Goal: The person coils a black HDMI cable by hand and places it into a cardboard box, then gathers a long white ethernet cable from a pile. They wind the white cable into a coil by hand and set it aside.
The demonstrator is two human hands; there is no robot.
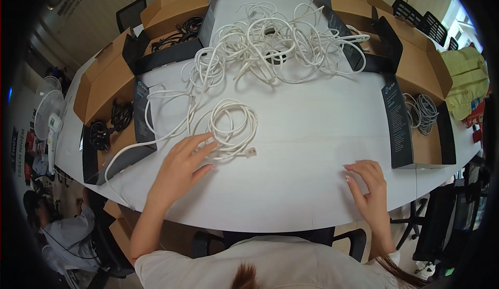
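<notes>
My left hand (179, 167) is at the lower edge of a loosely coiled white network cable (254, 123), its fingers apart and the fingertips overlapping the loops. A clear plug (251, 153) sticks out at the coil's lower right. From the coil's left side, white cable runs up toward a big tangle of white cables (283, 34) at the far middle of the table. One strand (110, 165) hangs over the front left edge. Over the right part of the table, my right hand (370, 187) has its fingers curved and apart, holding nothing.
Open cardboard boxes stand along both sides of the white table (312, 159). The near left box (106, 94) and far left box (171, 8) hold black cables; the near right box (423, 55) holds a coiled grey cable (427, 113). A person (73, 237) sits at the lower left.
</notes>
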